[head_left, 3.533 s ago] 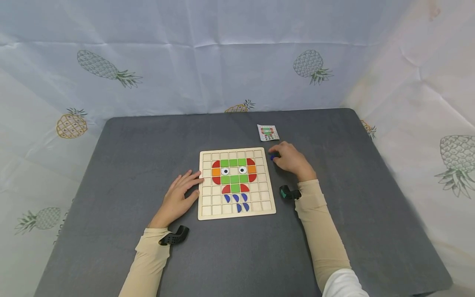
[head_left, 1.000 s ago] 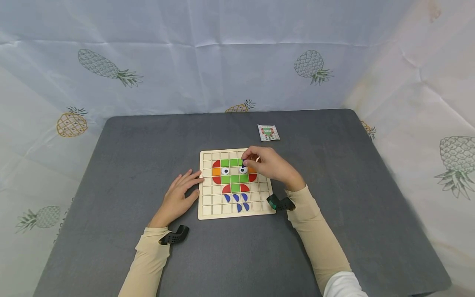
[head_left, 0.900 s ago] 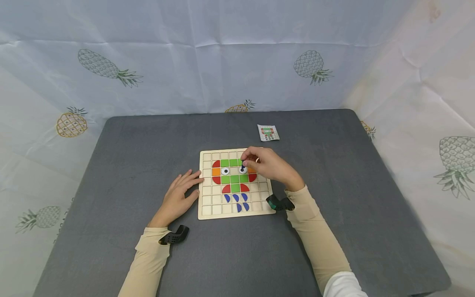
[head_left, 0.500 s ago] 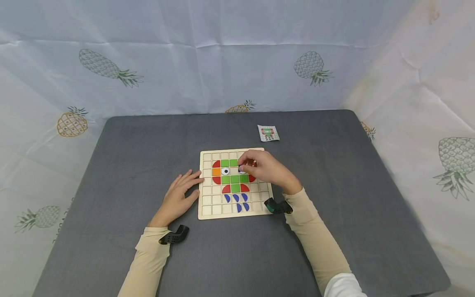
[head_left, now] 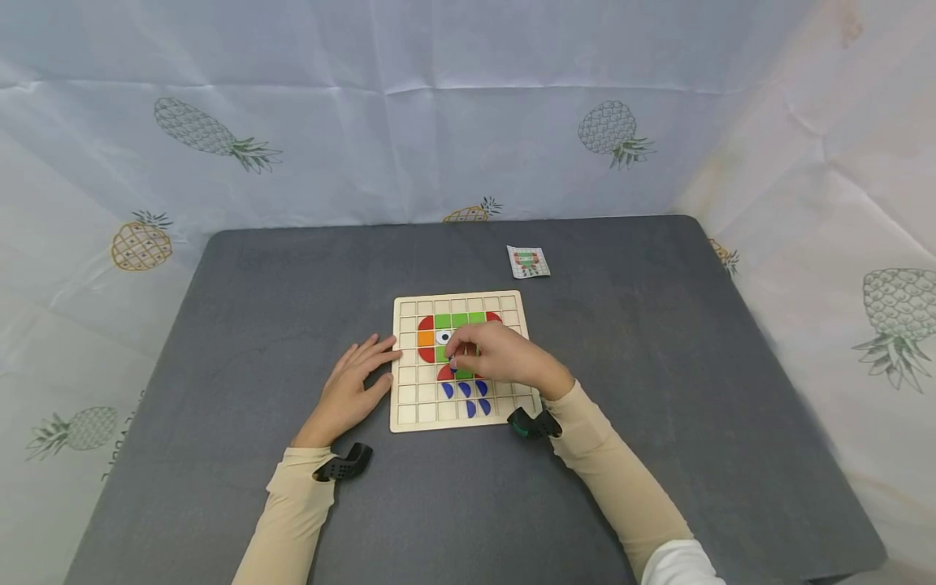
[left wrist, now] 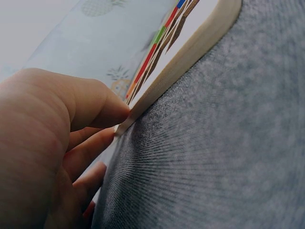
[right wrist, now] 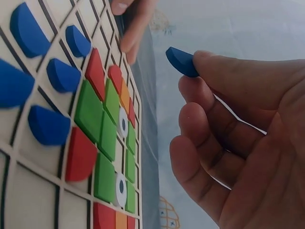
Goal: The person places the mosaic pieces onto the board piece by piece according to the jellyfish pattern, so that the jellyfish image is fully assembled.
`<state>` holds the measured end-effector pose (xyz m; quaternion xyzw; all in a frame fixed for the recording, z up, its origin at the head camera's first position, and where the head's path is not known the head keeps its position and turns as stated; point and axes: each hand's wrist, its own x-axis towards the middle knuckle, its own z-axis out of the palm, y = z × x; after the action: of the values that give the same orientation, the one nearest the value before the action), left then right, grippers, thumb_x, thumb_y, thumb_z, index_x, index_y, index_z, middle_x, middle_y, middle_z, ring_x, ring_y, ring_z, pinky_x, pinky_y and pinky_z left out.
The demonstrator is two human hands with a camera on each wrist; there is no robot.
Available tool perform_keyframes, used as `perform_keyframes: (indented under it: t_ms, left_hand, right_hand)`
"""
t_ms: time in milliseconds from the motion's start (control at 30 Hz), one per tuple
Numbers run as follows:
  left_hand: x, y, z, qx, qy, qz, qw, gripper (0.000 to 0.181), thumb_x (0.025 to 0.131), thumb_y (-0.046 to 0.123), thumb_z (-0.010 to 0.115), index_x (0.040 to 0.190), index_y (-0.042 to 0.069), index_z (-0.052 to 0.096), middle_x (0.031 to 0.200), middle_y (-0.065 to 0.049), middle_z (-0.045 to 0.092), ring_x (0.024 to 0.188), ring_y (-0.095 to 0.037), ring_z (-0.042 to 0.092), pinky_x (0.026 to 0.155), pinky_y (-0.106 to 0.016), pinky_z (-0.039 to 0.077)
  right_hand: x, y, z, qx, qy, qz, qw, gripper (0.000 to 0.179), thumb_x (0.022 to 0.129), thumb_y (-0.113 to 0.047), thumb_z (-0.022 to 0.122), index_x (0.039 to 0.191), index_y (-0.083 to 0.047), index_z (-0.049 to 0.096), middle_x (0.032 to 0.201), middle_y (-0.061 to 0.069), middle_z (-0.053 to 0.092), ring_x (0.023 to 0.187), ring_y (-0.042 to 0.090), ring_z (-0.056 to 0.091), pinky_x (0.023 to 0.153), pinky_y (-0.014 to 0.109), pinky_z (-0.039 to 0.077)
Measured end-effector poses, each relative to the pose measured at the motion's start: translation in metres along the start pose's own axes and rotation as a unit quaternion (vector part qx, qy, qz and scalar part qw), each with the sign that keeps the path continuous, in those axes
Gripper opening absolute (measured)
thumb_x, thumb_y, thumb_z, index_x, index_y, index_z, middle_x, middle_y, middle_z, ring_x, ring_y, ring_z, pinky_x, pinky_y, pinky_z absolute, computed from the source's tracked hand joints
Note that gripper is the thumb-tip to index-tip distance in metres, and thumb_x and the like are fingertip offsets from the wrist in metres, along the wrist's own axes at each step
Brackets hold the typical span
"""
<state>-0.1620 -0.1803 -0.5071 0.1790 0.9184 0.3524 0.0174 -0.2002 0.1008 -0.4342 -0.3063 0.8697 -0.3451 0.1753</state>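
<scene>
A wooden grid board [head_left: 409, 416] lies on the table, bearing green squares [right wrist: 89, 109], red rounded pieces [right wrist: 81, 155], orange squares and round eye pieces [right wrist: 121, 190]. Below them sit several blue half-circle pieces [head_left: 465, 391]. My right hand [head_left: 504, 355] is over the middle of the board and covers part of the pattern. Its thumb and index finger pinch another blue half-circle piece [right wrist: 182, 61], held above the board. My left hand [head_left: 356, 393] rests flat at the board's left edge, fingertips on the rim and thumb against its side [left wrist: 164, 88].
A small picture card [head_left: 528, 262] showing a similar coloured pattern lies behind the board, to the right. The dark grey table [head_left: 292, 284] ends at a pale cloth backdrop [head_left: 409, 154] printed with pineapples.
My right hand picked up the blue half-circle piece right of the board and carried it left, then nearer over the pattern's lower middle. The left hand has stayed in place.
</scene>
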Motion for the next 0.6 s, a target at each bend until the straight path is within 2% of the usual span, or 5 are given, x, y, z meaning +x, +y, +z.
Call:
perform_keyframes:
  t_ms: [200, 600]
  left_hand:
    - [0.0, 0.0, 0.0, -0.003, 0.001, 0.002, 1.0, 0.04, 0.098, 0.012, 0.064, 0.138, 0.011, 0.063, 0.158, -0.007, 0.047, 0.154, -0.033, 0.03, 0.129, -0.054, 0.013]
    - [0.0, -0.002, 0.001, -0.005, 0.003, 0.001, 1.0, 0.04, 0.098, 0.013, 0.064, 0.138, 0.012, 0.063, 0.158, -0.005, 0.047, 0.154, -0.031, 0.03, 0.129, -0.053, 0.013]
  right_hand:
    - [0.002, -0.007, 0.011, -0.021, -0.04, 0.005, 0.999, 0.008, 0.097, -0.017, 0.069, 0.102, -0.013, 0.074, 0.089, -0.006, 0.069, 0.07, 0.008, 0.056, 0.066, 0.021, 0.049]
    - [0.005, -0.012, 0.029, -0.077, -0.081, -0.007, 0.9937, 0.004, 0.096, -0.017, 0.069, 0.094, -0.018, 0.072, 0.079, -0.01, 0.064, 0.064, 0.004, 0.053, 0.062, 0.02, 0.046]
